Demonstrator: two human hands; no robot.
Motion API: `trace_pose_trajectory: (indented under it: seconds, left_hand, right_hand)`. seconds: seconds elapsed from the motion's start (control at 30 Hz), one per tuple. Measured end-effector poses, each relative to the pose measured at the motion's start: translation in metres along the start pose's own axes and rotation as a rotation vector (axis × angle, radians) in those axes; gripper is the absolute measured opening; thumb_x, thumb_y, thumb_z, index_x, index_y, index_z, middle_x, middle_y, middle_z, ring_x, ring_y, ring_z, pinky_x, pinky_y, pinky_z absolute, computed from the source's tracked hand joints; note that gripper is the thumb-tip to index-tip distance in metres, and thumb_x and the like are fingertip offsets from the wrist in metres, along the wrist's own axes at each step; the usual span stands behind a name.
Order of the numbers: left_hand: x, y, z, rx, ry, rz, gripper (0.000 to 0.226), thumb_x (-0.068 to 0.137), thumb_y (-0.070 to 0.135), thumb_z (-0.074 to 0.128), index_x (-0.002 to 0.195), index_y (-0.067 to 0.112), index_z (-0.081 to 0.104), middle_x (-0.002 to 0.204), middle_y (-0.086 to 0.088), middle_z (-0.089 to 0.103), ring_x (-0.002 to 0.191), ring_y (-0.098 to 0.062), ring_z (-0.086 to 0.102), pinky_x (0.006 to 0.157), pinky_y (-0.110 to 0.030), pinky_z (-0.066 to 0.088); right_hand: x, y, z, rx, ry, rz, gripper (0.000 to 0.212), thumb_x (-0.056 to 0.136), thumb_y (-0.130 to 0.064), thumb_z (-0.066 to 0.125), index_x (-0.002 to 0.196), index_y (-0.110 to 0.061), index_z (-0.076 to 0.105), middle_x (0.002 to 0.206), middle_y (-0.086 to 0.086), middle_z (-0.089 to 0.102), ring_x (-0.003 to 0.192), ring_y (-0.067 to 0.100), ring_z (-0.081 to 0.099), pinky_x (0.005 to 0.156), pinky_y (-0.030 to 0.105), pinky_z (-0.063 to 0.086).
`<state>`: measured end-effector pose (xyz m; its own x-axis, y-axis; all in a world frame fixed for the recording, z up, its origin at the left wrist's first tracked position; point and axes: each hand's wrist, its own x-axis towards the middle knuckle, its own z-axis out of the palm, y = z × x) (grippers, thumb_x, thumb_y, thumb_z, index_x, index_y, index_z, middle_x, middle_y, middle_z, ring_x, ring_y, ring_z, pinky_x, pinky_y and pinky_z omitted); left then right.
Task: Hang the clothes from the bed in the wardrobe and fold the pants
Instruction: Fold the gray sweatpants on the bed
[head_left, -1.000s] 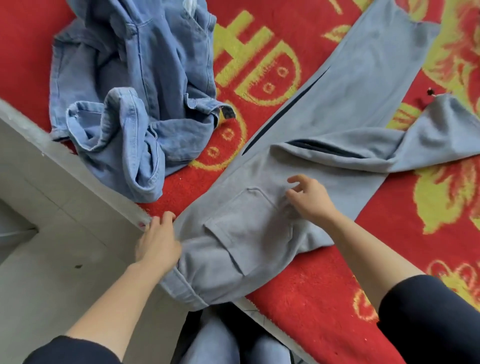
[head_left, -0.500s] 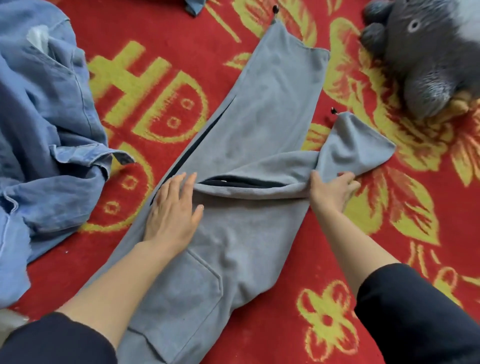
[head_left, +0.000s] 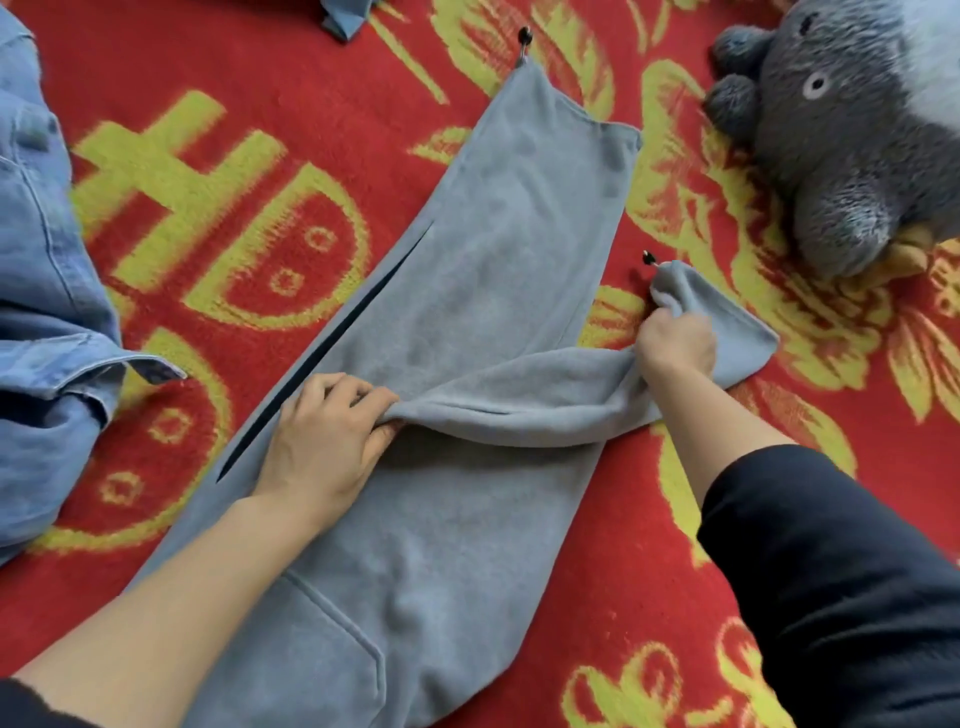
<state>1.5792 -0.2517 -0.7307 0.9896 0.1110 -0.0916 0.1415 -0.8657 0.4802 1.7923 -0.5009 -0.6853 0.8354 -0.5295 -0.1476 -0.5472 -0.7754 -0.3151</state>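
Note:
Grey fleece pants (head_left: 498, 249) lie spread on the red and yellow blanket (head_left: 291, 93), one leg pointing up the frame, the other leg crossing it to the right. My left hand (head_left: 322, 441) grips the fold of the crossing leg near the crotch. My right hand (head_left: 675, 345) grips that same leg near its cuff, by a black drawstring toggle (head_left: 648, 257). A side pocket (head_left: 332, 639) shows at the bottom.
A blue denim garment (head_left: 47, 322) lies bunched at the left edge. A grey plush toy (head_left: 852, 135) sits at the top right. A scrap of blue cloth (head_left: 345, 18) shows at the top edge.
My left hand went from lying flat on the pants to gripping the fold of the crossing leg. My right hand slid further along that leg toward its cuff.

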Motion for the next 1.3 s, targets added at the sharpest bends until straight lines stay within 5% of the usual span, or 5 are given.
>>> trace_pose_trajectory:
  seconds: [0.17, 0.47, 0.63, 1.1, 1.3]
  left_hand:
    - [0.017, -0.002, -0.015, -0.119, 0.115, -0.217, 0.037, 0.089, 0.05, 0.031, 0.085, 0.027, 0.059, 0.082, 0.015, 0.059, 0.1, -0.017, 0.044, 0.081, -0.034, 0.019]
    - [0.018, -0.049, 0.001, -0.202, 0.24, -0.527, 0.06, 0.081, 0.059, 0.03, 0.085, 0.009, 0.063, 0.1, -0.011, 0.055, 0.096, -0.036, 0.047, 0.085, -0.043, 0.036]
    - [0.012, -0.048, -0.008, -0.322, 0.185, -0.464, 0.051, 0.082, 0.061, 0.034, 0.086, 0.017, 0.058, 0.085, -0.001, 0.052, 0.085, -0.028, 0.051, 0.073, -0.038, 0.038]
    - [-0.094, -0.064, -0.048, -0.463, -0.008, -0.543, 0.046, 0.092, 0.043, 0.054, 0.061, 0.013, 0.038, 0.053, 0.003, 0.036, 0.057, -0.019, 0.037, 0.055, -0.035, 0.027]
    - [-0.14, -0.063, -0.047, -0.414, -0.193, -0.546, 0.062, 0.086, 0.042, 0.065, 0.14, 0.033, 0.036, 0.135, 0.002, 0.054, 0.12, -0.026, 0.052, 0.092, -0.034, 0.041]
  right_hand:
    - [0.032, -0.081, -0.033, 0.394, 0.215, -0.06, 0.038, 0.096, -0.028, 0.037, 0.106, -0.005, 0.066, 0.1, 0.008, 0.067, 0.094, 0.024, 0.06, 0.08, 0.029, 0.042]
    - [-0.005, -0.151, 0.051, 0.254, -0.525, -0.557, 0.047, 0.094, -0.035, 0.055, 0.135, -0.012, 0.051, 0.11, -0.004, 0.05, 0.095, 0.011, 0.048, 0.06, 0.005, 0.039]
    - [-0.053, -0.092, 0.088, -0.147, -0.453, -0.74, 0.06, 0.097, -0.04, 0.046, 0.149, -0.017, 0.029, 0.157, 0.01, 0.026, 0.145, 0.026, 0.021, 0.117, 0.04, 0.02]
    - [-0.215, 0.053, 0.044, -0.307, -0.591, -0.828, 0.064, 0.098, -0.049, 0.038, 0.154, -0.03, 0.013, 0.163, -0.003, 0.0, 0.149, 0.018, -0.009, 0.119, 0.035, -0.005]
    - [-0.29, 0.113, 0.023, -0.252, -0.633, -0.703, 0.065, 0.097, -0.05, 0.04, 0.153, -0.032, 0.013, 0.162, -0.004, 0.0, 0.149, 0.014, -0.007, 0.118, 0.03, -0.007]
